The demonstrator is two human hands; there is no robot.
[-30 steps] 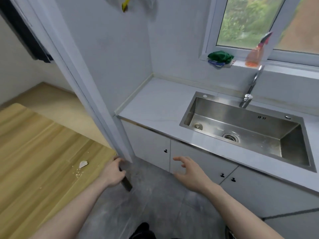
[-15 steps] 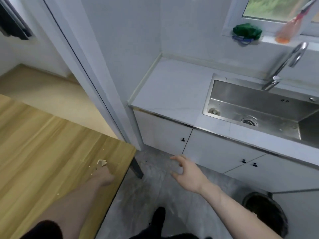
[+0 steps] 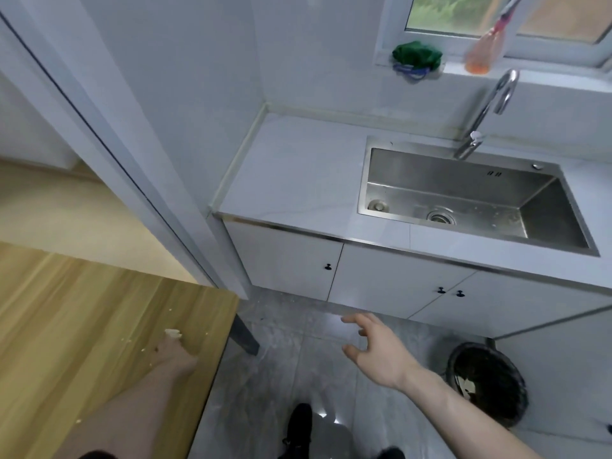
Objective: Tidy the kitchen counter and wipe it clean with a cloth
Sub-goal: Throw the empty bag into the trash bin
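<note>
The white kitchen counter (image 3: 298,173) lies ahead, with a steel sink (image 3: 543,213) set into it. On the windowsill sits a crumpled green cloth (image 3: 418,54). My left hand (image 3: 177,356) rests on the wooden table (image 3: 82,319) at lower left, its fingertips at a small white scrap (image 3: 173,332) among crumbs; the fingers are foreshortened and I cannot see whether they pinch it. My right hand (image 3: 377,352) hovers over the grey floor in front of the cabinets, fingers spread, holding nothing.
A curved faucet (image 3: 483,114) stands behind the sink and an orange spray bottle (image 3: 482,54) leans on the sill. A dark waste bin (image 3: 486,382) stands on the floor at right. A white door frame (image 3: 139,167) separates the table from the counter.
My view has tilted down and left. My left hand left the table's corner and reached onto the tabletop to the white scrap. My right hand stayed spread over the floor.
</note>
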